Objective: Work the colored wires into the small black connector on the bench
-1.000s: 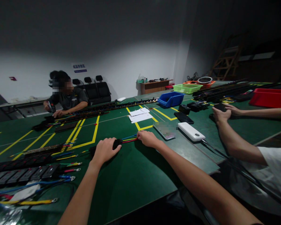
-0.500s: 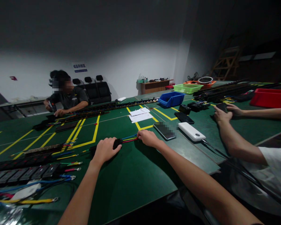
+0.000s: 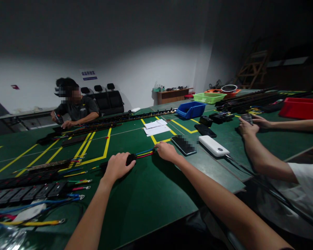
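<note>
On the green table [image 3: 135, 208] a blue bin [image 3: 189, 110] sat before a lime basket [image 3: 208, 99], white papers [image 3: 158, 130] lay nearer, and a wooden frame [image 3: 251, 66], perhaps a ladder, stood in gloom.

Your surface [image 3: 146, 194] is deep green, banded with bright yellow tape lines [image 3: 107, 143]. The wires [image 3: 144, 153] before you run blue, yellow and red out of a black end piece [image 3: 130, 159]. To your left, black socket strips [image 3: 39, 192] carry small red marks, near silvery ring terminals [image 3: 81, 197] and a thick yellow cable [image 3: 39, 223]. You have white papers [image 3: 158, 130], a white power bank [image 3: 213, 146] and a black phone [image 3: 179, 144] with a pale rim. Beyond are a blue bin [image 3: 190, 110], a lime-green basket [image 3: 208, 98] and a red bin [image 3: 302, 108]. Your co-worker's shirt [image 3: 87, 108] seems dark grey, though the light there is dim. The wall sign [image 3: 88, 74] bears dark blue characters on white.
</note>
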